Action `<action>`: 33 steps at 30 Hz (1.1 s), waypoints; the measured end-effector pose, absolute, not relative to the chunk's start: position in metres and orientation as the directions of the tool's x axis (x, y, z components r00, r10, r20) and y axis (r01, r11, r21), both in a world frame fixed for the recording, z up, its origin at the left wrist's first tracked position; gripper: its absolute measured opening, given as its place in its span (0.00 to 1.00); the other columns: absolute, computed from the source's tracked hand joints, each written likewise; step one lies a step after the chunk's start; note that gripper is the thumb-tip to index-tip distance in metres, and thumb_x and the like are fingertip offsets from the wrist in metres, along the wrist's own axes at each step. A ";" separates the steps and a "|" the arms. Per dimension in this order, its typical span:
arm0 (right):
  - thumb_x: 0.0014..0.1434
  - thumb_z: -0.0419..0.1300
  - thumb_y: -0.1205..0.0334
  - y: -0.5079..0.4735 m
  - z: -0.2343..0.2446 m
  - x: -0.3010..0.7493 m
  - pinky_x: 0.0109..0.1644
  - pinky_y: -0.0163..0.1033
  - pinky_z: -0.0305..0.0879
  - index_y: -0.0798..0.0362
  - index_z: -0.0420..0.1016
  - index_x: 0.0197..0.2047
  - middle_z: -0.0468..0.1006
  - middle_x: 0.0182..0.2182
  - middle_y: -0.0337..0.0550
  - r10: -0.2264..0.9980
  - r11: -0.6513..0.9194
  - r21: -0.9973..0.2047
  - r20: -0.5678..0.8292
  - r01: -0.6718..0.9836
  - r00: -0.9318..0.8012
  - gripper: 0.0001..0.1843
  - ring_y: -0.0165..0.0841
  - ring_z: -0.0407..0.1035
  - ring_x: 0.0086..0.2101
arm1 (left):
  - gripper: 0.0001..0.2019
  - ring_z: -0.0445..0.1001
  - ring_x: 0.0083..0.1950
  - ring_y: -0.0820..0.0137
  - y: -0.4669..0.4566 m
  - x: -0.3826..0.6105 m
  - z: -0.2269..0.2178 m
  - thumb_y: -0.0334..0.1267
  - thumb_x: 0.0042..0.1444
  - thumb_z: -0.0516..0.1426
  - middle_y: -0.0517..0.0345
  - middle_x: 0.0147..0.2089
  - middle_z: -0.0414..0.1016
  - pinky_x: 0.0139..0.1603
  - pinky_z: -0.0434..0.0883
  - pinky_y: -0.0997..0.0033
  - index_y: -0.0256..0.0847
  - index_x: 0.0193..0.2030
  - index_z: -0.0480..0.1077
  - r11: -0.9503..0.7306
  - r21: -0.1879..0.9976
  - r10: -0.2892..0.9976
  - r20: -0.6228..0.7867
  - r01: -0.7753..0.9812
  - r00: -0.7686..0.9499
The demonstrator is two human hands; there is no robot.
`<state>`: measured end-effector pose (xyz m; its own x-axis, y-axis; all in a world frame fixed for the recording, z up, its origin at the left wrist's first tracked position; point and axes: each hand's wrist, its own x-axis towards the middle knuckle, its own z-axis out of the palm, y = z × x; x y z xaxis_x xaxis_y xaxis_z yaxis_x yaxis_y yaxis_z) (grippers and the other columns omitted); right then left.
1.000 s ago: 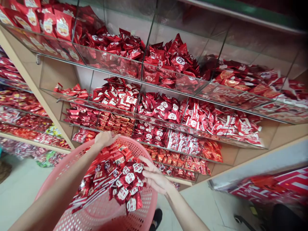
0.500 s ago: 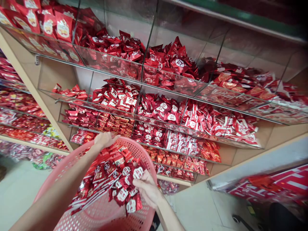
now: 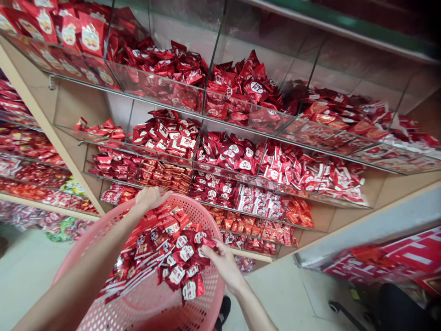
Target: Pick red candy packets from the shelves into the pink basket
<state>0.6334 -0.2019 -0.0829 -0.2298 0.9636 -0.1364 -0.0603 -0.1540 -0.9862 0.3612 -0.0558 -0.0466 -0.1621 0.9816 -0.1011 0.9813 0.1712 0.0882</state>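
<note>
A pink perforated plastic basket [image 3: 198, 216] is tilted in front of me. My left hand [image 3: 150, 198] is closed over its far rim. Inside lie many small red snack packets [image 3: 185, 253] with white labels, next to longer red and white packets [image 3: 141, 250] lined up side by side. At the basket's right side, my right hand [image 3: 223, 263] pinches a red packet [image 3: 207, 242] by its end, just above the heap. The fingertips of that hand partly cover it.
Shelves with clear fronts [image 3: 241, 108] rise beyond the basket, their compartments full of red packets [image 3: 237, 151]. More stocked shelves [image 3: 31, 170] stand at the left. A dark chair base [image 3: 347, 317] and red printed boxes [image 3: 396, 257] are at the lower right.
My right hand has moved slightly up and right, and a packet end now shows in its fingers. My left hand stays on the rim.
</note>
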 end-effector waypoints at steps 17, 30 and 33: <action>0.48 0.60 0.60 -0.222 -0.074 0.649 0.37 0.35 0.53 0.48 0.72 0.36 0.69 0.27 0.37 0.913 0.072 -0.655 -0.261 0.752 -0.314 0.10 0.34 0.62 0.35 | 0.33 0.74 0.47 0.54 -0.057 0.367 -0.042 0.64 0.49 0.42 0.45 0.42 0.78 0.45 0.67 0.64 0.43 0.45 0.74 0.173 0.102 0.981 -0.110 0.980 -0.162; 0.46 0.61 0.67 -0.230 -0.113 0.611 0.49 0.47 0.55 0.53 0.73 0.40 0.76 0.38 0.51 0.868 0.236 -0.492 -0.280 0.838 -0.410 0.14 0.45 0.67 0.42 | 0.33 0.74 0.46 0.54 -0.060 0.363 -0.044 0.64 0.49 0.42 0.45 0.43 0.77 0.44 0.68 0.63 0.44 0.45 0.74 0.193 0.101 0.976 -0.122 0.976 -0.180; 0.44 0.64 0.68 -0.232 -0.119 0.608 0.52 0.50 0.53 0.54 0.73 0.42 0.72 0.45 0.57 0.911 0.207 -0.458 -0.231 0.864 -0.341 0.18 0.49 0.64 0.48 | 0.33 0.74 0.46 0.53 -0.060 0.363 -0.045 0.64 0.49 0.42 0.45 0.43 0.77 0.44 0.67 0.61 0.44 0.45 0.74 0.200 0.112 0.975 -0.125 0.973 -0.186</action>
<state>0.6081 -0.2316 -0.1192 -0.3410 0.9112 -0.2313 0.8645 0.2073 -0.4580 0.3629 -0.0602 -0.0451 -0.1860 0.9745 -0.1253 0.9734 0.2002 0.1117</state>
